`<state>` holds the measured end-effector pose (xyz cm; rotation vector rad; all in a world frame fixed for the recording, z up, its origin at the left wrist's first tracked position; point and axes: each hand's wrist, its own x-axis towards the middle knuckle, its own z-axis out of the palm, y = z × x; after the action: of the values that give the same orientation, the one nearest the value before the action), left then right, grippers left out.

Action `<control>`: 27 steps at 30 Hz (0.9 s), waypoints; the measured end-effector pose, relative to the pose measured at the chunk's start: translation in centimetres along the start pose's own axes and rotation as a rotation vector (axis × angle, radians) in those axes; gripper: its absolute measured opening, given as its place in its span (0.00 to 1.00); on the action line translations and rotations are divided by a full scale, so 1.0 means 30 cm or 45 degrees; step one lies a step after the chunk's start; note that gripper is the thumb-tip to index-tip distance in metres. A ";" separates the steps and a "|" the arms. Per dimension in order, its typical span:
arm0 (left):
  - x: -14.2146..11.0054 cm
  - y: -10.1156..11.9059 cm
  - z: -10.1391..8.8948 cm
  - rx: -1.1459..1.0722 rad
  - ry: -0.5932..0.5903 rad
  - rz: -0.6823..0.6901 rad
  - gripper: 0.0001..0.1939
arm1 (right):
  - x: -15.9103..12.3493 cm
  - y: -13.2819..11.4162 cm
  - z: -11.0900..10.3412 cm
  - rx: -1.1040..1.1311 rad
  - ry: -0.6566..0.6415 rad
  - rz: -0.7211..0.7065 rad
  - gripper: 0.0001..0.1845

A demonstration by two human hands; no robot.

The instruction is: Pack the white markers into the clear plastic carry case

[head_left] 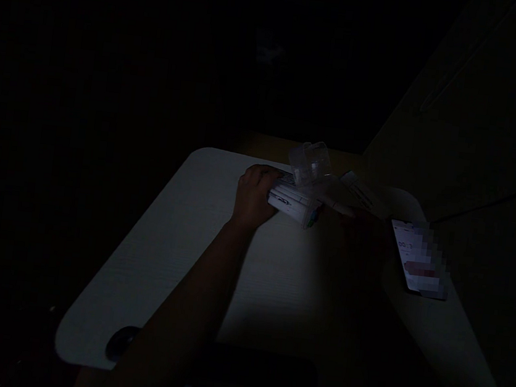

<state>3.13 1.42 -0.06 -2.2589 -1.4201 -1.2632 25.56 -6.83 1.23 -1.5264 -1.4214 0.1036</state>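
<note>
My left hand (pixel 253 194) is wrapped around the left end of a clear plastic case packed with white marker pens (pixel 287 202). Coloured caps show at the pens' right end. The case's transparent flap or lid (pixel 310 162) stands up behind them. My right hand (pixel 362 225) is in deep shadow to the right of the case. A single white marker pen (pixel 337 205) runs from its closed fingertips toward the case. Just beyond that hand is another white piece with dark print (pixel 357 189), apparently a marker; whether anything supports it is too dark to tell.
The room is very dark. A white table (pixel 179 228) with rounded corners lies under my hands. A lit phone (pixel 416 258) rests near its right edge. A dark round shape (pixel 121 342) sits at the front left corner. A cable (pixel 494 202) runs along the right.
</note>
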 end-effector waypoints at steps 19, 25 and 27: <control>0.003 0.000 0.001 0.034 0.016 0.030 0.22 | -0.020 0.044 0.055 -0.127 -0.286 -0.437 0.29; 0.002 0.000 0.003 0.013 0.014 0.021 0.23 | -0.027 0.060 0.071 -0.259 -0.431 -0.504 0.31; 0.002 0.001 0.002 0.011 0.016 0.018 0.23 | -0.017 0.065 0.067 -0.348 -0.426 -0.476 0.31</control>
<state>3.20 1.48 -0.06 -2.2472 -1.3999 -1.2621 25.46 -5.69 -1.37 -1.4761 -2.0354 -0.0704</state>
